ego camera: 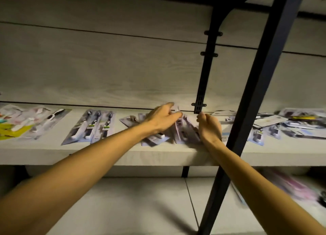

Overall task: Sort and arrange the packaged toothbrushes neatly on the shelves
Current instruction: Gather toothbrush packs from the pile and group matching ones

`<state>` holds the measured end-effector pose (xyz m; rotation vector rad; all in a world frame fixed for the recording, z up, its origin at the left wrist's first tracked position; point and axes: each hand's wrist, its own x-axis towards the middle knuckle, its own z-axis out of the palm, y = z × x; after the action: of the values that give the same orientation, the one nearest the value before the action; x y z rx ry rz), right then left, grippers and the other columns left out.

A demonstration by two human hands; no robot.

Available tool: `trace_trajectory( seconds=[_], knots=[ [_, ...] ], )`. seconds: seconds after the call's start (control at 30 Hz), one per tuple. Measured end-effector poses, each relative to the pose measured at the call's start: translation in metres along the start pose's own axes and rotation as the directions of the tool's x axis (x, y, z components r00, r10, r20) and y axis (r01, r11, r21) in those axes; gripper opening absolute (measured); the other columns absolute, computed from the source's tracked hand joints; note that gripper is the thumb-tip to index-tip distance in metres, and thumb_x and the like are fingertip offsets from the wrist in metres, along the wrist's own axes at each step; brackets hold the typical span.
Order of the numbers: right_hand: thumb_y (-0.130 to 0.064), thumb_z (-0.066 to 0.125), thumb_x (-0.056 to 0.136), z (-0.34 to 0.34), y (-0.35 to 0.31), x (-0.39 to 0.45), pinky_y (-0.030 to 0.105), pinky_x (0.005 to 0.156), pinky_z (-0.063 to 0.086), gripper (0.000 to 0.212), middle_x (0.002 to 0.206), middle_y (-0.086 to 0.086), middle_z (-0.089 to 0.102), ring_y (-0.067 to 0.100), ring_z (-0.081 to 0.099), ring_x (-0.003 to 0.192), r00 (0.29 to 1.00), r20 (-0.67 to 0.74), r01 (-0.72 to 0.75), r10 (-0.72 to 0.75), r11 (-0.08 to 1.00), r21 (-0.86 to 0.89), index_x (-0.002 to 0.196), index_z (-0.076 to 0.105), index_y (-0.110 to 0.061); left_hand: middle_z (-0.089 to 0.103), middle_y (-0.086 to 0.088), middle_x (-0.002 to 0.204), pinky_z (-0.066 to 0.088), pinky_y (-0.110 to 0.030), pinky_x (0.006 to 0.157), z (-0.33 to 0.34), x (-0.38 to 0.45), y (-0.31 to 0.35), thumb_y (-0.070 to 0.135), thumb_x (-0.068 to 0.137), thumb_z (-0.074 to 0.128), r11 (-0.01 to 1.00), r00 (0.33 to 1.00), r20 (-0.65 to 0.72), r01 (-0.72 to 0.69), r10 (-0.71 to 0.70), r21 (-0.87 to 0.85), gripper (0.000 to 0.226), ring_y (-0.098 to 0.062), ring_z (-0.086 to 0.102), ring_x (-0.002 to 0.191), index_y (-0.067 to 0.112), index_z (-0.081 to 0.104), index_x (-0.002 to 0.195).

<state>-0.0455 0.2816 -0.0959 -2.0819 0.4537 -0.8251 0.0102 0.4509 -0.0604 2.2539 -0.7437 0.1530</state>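
Two bare arms reach up from the near edge toward a pale wooden shelf (105, 157). Below it, nearer, is a lower shelf (123, 208) with a blurry pink pack (291, 187) at the right. A black metal post (255, 97) leans across the right side, in front of the right arm.

The left hand (162, 119) lies palm down over some toothbrush packs in the middle of the shelf. Its fingers (170, 105) are bent and close together, pinching the far top edge of a purple-white toothbrush pack (183, 128). The right hand (210, 127) is just beside that pack, on its right. Its fingers are curled in, with the tips near the pack's far corner. The picture is blurry there, so I cannot tell if this hand holds the pack or only touches it.

Left of the hands, three packs with white and dark brushes (93, 127) lie side by side in a tidy row. Farther left is a pile with a yellow and white pack (19, 127). To the right of the post, many packs (291, 127) lie in a messy heap.

At the far back stands a grey wood-grain wall (105, 67), with a black slotted rail (204, 72) on it.
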Motion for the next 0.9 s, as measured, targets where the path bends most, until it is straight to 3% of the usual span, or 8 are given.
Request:
trace_trajectory(
  seconds=[0.07,0.17,0.27,0.4,0.47,0.53,0.73,0.9],
  knots=[
    [-0.035,0.037,0.105,-0.001,0.0,0.003,0.038,0.087,0.047,0.04,0.107,0.012,0.07,0.027,0.062,0.098,0.999,-0.033,-0.04,0.042,0.996,0.075,0.101,0.064,-0.006,0.063,0.009,0.076,0.05,-0.031,0.068,0.006,0.001,-0.001,0.062,0.083,0.044,0.966,0.994,0.061,-0.102,0.09,0.237,0.044,-0.022,0.062,0.079,0.032,0.068,0.105],
    [-0.032,0.037,0.104,-0.002,0.0,0.007,0.037,0.084,0.048,0.034,0.107,0.012,0.07,0.027,0.062,0.097,0.996,-0.042,-0.074,0.079,0.991,0.109,0.098,0.063,-0.01,0.054,0.006,0.062,0.036,-0.027,0.051,0.009,0.0,-0.011,0.05,0.088,0.05,0.906,0.98,0.101,-0.197,0.171,0.375,0.036,-0.024,0.055,0.064,0.024,0.058,0.064],
    [-0.032,0.036,0.105,0.0,0.0,0.005,0.036,0.081,0.046,0.042,0.104,0.015,0.069,0.028,0.06,0.093,0.998,-0.06,-0.011,0.012,1.0,0.012,0.102,0.067,-0.003,0.064,0.002,0.083,0.032,-0.029,0.055,0.007,-0.001,-0.016,0.039,0.086,0.051,0.865,0.972,0.165,-0.223,0.165,0.449,0.024,-0.026,0.059,0.077,0.023,0.069,0.083],
    [-0.032,0.038,0.107,-0.009,0.001,-0.015,0.032,0.08,0.044,0.041,0.104,0.015,0.069,0.029,0.062,0.093,0.962,0.029,0.272,-0.271,0.951,-0.149,0.106,0.067,-0.004,0.065,-0.006,0.104,0.043,-0.037,0.07,0.002,-0.008,-0.007,0.037,0.089,0.05,0.859,0.971,0.127,-0.239,0.204,0.452,0.025,-0.031,0.06,0.093,0.028,0.068,0.104],
    [-0.038,0.035,0.107,-0.019,0.002,-0.025,0.034,0.094,0.048,0.041,0.125,0.01,0.063,0.025,0.059,0.109,0.938,0.202,0.316,-0.282,0.934,-0.166,0.125,0.062,-0.012,0.064,-0.01,0.117,0.048,-0.041,0.08,0.001,-0.012,0.002,0.036,0.091,0.053,0.836,0.969,0.087,-0.245,0.233,0.492,0.032,-0.035,0.06,0.105,0.026,0.068,0.117],
    [-0.037,0.034,0.106,-0.029,0.004,-0.038,0.032,0.109,0.038,0.046,0.143,0.01,0.052,0.024,0.05,0.128,0.906,0.312,0.347,-0.285,0.923,-0.166,0.142,0.048,-0.013,0.063,-0.011,0.124,0.046,-0.041,0.086,-0.001,-0.017,0.013,0.035,0.09,0.055,0.815,0.967,0.058,-0.24,0.248,0.527,0.034,-0.035,0.058,0.111,0.024,0.067,0.12],
    [-0.024,0.041,0.104,-0.08,0.017,-0.089,0.032,0.112,0.035,0.044,0.146,0.011,0.047,0.025,0.046,0.132,0.785,0.458,0.505,-0.418,0.859,-0.083,0.146,0.041,-0.011,0.063,-0.003,0.122,0.045,-0.037,0.092,0.01,-0.053,0.043,0.041,0.094,0.053,0.736,0.947,0.009,-0.256,0.322,0.626,0.034,-0.026,0.057,0.112,0.023,0.065,0.121],
    [-0.014,0.045,0.1,-0.153,0.045,-0.107,0.035,0.104,0.047,0.037,0.133,0.005,0.059,0.018,0.056,0.119,0.735,0.472,0.549,-0.487,0.836,0.007,0.136,0.056,-0.013,0.069,0.0,0.107,0.043,-0.032,0.071,0.033,-0.094,0.072,0.033,0.091,0.057,0.696,0.913,-0.039,-0.282,0.407,0.66,0.022,-0.024,0.063,0.095,0.023,0.07,0.106]
  ],
)
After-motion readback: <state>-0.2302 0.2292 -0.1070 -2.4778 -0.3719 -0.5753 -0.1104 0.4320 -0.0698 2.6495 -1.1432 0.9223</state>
